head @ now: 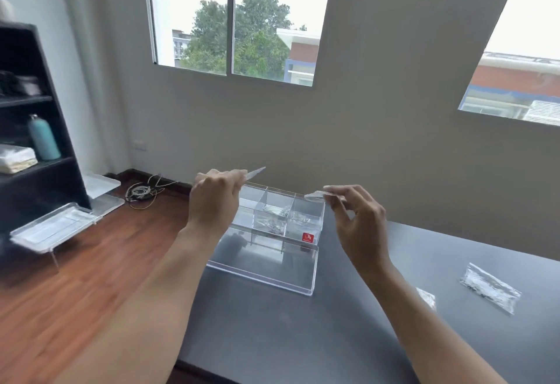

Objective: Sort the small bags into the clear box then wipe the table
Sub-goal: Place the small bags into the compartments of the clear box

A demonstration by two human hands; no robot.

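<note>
A clear box (306, 226) with three compartments stands at the far edge of the dark table (303, 329), and small bags lie in its middle and right compartments. Its clear lid (266, 265) lies flat in front of it. My left hand (213, 199) hovers over the left compartment, pinching a small clear bag (256, 171). Above the right compartment, my right hand (357, 217) pinches another small bag (315, 195). A larger clear bag (489, 288) lies on the table at the right, and a small one (427, 297) shows beside my right forearm.
A black shelf (33, 129) with a teal bottle (44, 138) stands at the left. Clear trays (57, 229) and a coil of cable (141, 192) lie on the wooden floor. A wall with windows rises directly behind the table.
</note>
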